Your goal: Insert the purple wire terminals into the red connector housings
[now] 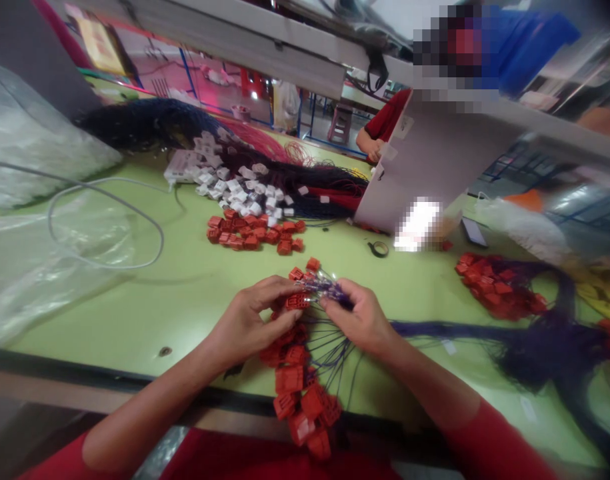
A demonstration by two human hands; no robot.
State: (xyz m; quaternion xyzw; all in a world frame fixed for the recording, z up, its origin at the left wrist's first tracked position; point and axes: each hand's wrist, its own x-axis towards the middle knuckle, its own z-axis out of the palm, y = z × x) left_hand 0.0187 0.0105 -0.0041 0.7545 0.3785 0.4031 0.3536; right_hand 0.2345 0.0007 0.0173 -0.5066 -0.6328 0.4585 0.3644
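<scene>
Pinching purple wires (341, 293) in closed fingers, your right hand (363, 317) sits just beside your left hand (245, 317), whose slightly parted fingers hold a red connector housing (297, 302); white connectors (239, 190) lie beyond those fingers.

Moderately bright and rather flat over the table (175, 300), with whitish glare near its front left part. Much dimmer below the table's near edge. Tinted strongly pink in the far background, at upper left. Shiny on the plastic bag (45, 133), and sparkling in small points on the wire tips (315, 287). Fairly clear around the left hand (259, 317) and the right hand (365, 317), but soft and smeared toward the corners. Stretched and tilted along the borders. Broken into coarse pixel blocks at upper right and, very white, before the panel (435, 147).
</scene>
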